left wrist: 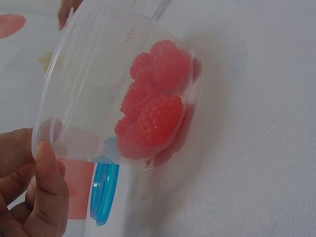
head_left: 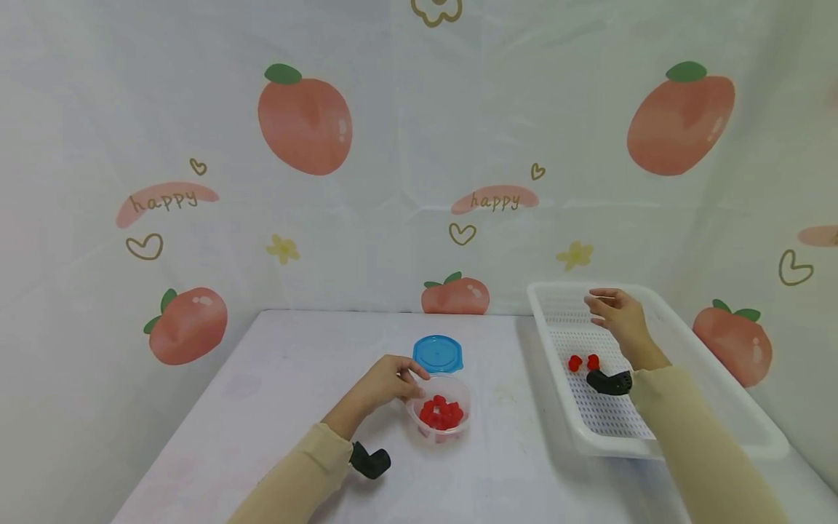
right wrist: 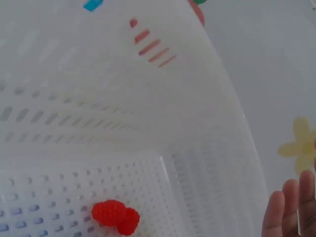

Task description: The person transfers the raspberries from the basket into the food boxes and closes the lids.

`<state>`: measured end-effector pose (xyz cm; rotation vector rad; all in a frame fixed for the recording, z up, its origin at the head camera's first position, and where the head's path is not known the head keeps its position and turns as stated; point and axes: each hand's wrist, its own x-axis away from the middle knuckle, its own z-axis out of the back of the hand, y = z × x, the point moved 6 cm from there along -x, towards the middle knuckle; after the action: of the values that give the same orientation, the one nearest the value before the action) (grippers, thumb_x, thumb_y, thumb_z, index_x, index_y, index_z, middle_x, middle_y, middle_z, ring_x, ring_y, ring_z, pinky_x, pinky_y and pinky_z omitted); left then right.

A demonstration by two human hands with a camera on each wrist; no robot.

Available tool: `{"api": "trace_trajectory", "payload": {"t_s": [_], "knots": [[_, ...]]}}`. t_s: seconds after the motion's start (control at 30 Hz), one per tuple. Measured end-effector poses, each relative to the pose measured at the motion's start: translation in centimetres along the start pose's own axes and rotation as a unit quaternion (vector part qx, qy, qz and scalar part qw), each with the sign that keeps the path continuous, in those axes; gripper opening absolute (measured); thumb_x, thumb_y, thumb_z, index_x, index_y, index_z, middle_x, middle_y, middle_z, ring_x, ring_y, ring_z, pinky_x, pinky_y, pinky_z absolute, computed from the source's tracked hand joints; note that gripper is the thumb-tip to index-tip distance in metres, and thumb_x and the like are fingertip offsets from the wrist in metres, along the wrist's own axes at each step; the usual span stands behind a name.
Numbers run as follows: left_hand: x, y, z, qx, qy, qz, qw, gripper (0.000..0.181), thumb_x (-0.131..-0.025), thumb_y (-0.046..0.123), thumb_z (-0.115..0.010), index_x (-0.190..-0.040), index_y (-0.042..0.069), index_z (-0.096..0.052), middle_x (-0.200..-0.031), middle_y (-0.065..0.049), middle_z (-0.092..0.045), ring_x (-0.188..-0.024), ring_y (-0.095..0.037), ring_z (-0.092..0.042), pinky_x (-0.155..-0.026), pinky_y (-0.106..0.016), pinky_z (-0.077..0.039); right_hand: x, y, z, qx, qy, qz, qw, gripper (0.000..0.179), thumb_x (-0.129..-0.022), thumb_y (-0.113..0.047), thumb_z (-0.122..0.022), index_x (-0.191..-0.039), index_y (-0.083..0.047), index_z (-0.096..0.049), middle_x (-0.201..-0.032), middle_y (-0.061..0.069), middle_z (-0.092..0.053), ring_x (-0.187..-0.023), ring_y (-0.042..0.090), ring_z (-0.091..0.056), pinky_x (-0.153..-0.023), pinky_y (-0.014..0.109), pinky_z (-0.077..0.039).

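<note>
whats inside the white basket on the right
In the white basket, two red raspberries show. The right sleeve and black wrist device hide part of its bottom; whatever lies beneath them can't be seen.

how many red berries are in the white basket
2: one berry near the left side of the basket, another berry just right of it; the right arm may hide more.
</note>
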<state>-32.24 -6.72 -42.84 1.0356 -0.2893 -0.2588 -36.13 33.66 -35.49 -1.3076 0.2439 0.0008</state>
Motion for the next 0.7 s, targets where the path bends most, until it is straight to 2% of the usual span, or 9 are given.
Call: {"api": "trace_trajectory", "payload": {"t_s": [0.07,0.17,0.27,0.4,0.5,0.6,0.7], "knots": [[0.0,0.0,0.0,-0.001,-0.001,-0.002,1.0000,0.022,-0.081,0.010,-0.077,-0.102,0.007,-0.071,-0.075,-0.005,-0.058,-0.064,-0.016,-0.057,-0.064,-0.028,-0.056,0.0,0.8,0.2,0.035,-0.020,-0.021,0.9990,0.048,-0.097,-0.028,-0.057,-0.128,0.007,-0.046,-0.088,-0.025,-0.055,-0.081,-0.005,-0.058,-0.072,0.011,-0.051],[0.0,0.1,0.0,-0.002,-0.002,-0.004,1.0000,0.023,-0.080,0.011,-0.077,-0.102,0.007,-0.070,-0.075,-0.005,-0.058,-0.064,-0.016,-0.057,-0.064,-0.029,-0.056,-0.1,1.8,0.5,0.083,-0.045,-0.044,0.9945,0.059,-0.099,-0.032,-0.054,-0.136,0.011,-0.039,-0.098,-0.016,-0.057,-0.087,0.000,-0.058,-0.073,0.012,-0.052],[-0.1,0.1,0.0,-0.002,-0.003,-0.004,1.0000,0.023,-0.080,0.011,-0.077,-0.102,0.007,-0.070,-0.075,-0.005,-0.058,-0.064,-0.016,-0.057,-0.064,-0.028,-0.056,0.0,2.7,1.0,0.123,-0.063,-0.062,0.9885,0.059,-0.099,-0.031,-0.053,-0.136,0.013,-0.038,-0.111,0.005,-0.062,-0.094,0.012,-0.060,-0.074,0.015,-0.053],[-0.1,0.0,0.0,-0.002,-0.003,-0.004,1.0000,0.023,-0.080,0.011,-0.078,-0.102,0.007,-0.071,-0.075,-0.005,-0.058,-0.064,-0.017,-0.057,-0.063,-0.027,-0.055,0.2,4.0,1.5,0.168,-0.097,-0.095,0.9764,0.058,-0.099,-0.029,-0.053,-0.135,0.014,-0.038,-0.127,0.029,-0.052,-0.104,0.029,-0.058,-0.075,0.020,-0.054],[-0.2,-0.1,0.0,-0.003,-0.002,-0.003,1.0000,0.023,-0.080,0.011,-0.078,-0.101,0.008,-0.071,-0.075,-0.005,-0.058,-0.064,-0.017,-0.057,-0.063,-0.026,-0.055,0.4,4.7,1.5,0.184,-0.122,-0.122,0.9676,0.056,-0.099,-0.026,-0.053,-0.133,0.015,-0.038,-0.127,0.032,-0.051,-0.103,0.030,-0.058,-0.077,0.025,-0.055],[-0.2,-0.1,0.0,-0.003,0.000,-0.003,1.0000,0.022,-0.080,0.011,-0.078,-0.101,0.008,-0.070,-0.074,-0.005,-0.059,-0.064,-0.017,-0.058,-0.063,-0.027,-0.055,0.4,5.1,1.3,0.194,-0.143,-0.143,0.9600,0.053,-0.097,-0.021,-0.055,-0.130,0.017,-0.038,-0.118,0.030,-0.055,-0.097,0.029,-0.058,-0.078,0.030,-0.056],[-0.3,-0.1,0.1,-0.003,0.002,-0.002,1.0000,0.022,-0.080,0.011,-0.078,-0.101,0.008,-0.071,-0.074,-0.005,-0.059,-0.064,-0.016,-0.058,-0.064,-0.028,-0.056,0.4,5.8,0.9,0.213,-0.156,-0.171,0.9492,0.048,-0.096,-0.019,-0.056,-0.126,0.016,-0.040,-0.114,0.028,-0.055,-0.099,0.035,-0.057,-0.082,0.034,-0.055]]}}
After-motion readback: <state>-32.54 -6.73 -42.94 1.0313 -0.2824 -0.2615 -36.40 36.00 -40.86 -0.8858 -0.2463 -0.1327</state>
